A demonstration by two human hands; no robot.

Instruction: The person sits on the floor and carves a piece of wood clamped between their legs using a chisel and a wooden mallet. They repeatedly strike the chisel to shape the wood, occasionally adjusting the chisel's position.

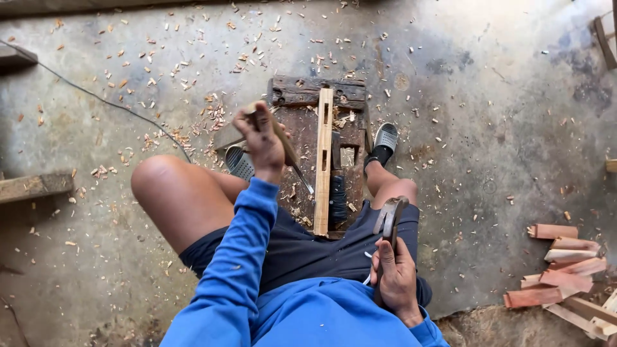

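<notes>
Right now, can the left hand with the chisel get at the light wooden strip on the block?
Probably yes. The left hand holds the chisel just beside the light wooden strip, which lies bare on the dark block. Nothing stands between them. The right hand holds the hammer back near the body.

Left hand (262, 138): raised out in front on a nearly straight arm in a blue sleeve, fingers curled in a closed fist, back of the hand toward the camera. Right hand (396, 279): drawn in close to the body at the right hip, elbow bent, fingers wrapped shut, thumb on top. Both knees bare and spread, feet forward.
</notes>
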